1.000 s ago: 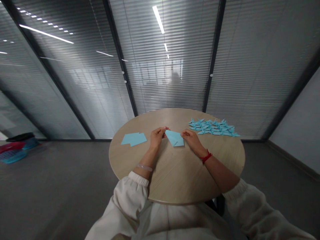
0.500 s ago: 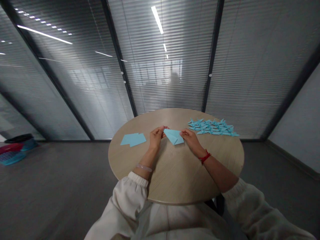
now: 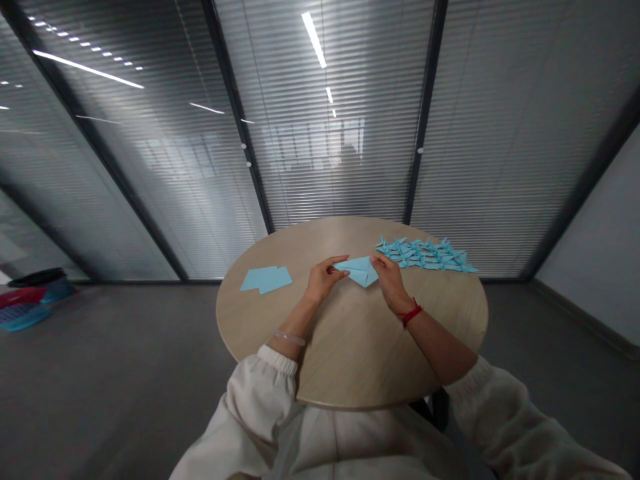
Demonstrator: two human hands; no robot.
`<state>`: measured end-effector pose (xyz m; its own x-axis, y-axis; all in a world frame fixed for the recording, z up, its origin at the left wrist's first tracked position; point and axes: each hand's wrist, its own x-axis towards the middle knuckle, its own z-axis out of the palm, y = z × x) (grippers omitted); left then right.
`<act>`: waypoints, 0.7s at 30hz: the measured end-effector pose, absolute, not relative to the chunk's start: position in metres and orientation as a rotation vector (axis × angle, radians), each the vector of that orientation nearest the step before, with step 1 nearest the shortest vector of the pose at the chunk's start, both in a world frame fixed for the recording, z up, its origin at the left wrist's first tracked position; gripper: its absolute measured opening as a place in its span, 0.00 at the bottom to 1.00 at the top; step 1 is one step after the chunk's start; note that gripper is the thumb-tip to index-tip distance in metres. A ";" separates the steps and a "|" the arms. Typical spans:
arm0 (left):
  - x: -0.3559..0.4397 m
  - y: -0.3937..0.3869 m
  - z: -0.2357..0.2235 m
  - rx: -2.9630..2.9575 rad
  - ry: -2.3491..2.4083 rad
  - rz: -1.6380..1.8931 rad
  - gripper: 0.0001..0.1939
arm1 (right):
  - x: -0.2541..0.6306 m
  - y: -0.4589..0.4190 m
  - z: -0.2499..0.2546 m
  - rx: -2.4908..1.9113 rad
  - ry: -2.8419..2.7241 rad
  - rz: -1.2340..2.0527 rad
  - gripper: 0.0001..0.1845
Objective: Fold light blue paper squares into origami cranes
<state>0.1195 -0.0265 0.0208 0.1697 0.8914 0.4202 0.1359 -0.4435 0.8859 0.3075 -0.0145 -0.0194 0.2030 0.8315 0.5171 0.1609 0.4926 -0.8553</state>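
Pinched at its two ends, one folded blue paper [image 3: 361,271] is held between the person's two hands: the left hand [image 3: 321,280] has thumb and fingers closed narrowly on its left end, and the right hand [image 3: 389,281] grips its right end. It is over the middle of one round table [image 3: 350,360], and a fold line shows on its face. One pale bangle [image 3: 289,337] circles the left wrist, and one red bracelet [image 3: 411,312] the right. Toward the table's left edge lie two flat blue sheets [image 3: 267,279], overlapping, at least as far as can be seen. Near the far right edge, many folded blue figures [image 3: 425,255] sit in packed rows, too crowded to count. Two baskets [image 3: 24,312] stand on the floor [image 3: 145,360], well apart from the table's left edge.
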 end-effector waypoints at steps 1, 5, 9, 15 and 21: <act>0.119 -0.027 0.021 1.739 0.993 1.340 0.23 | 0.307 -0.015 -0.019 -0.979 -1.313 0.595 0.21; 0.118 -0.025 0.020 1.732 1.028 1.373 0.19 | 0.305 -0.017 -0.017 -0.945 -1.313 0.632 0.22; 0.116 -0.019 0.016 1.693 1.066 1.451 0.15 | 0.302 -0.019 -0.014 -0.918 -1.314 0.683 0.20; 0.113 -0.014 0.014 1.572 1.126 1.559 0.15 | 0.300 -0.020 -0.015 -0.922 -1.372 0.718 0.19; 0.112 -0.011 0.010 1.550 1.130 1.534 0.18 | 0.300 -0.018 -0.019 -0.893 -1.378 0.728 0.18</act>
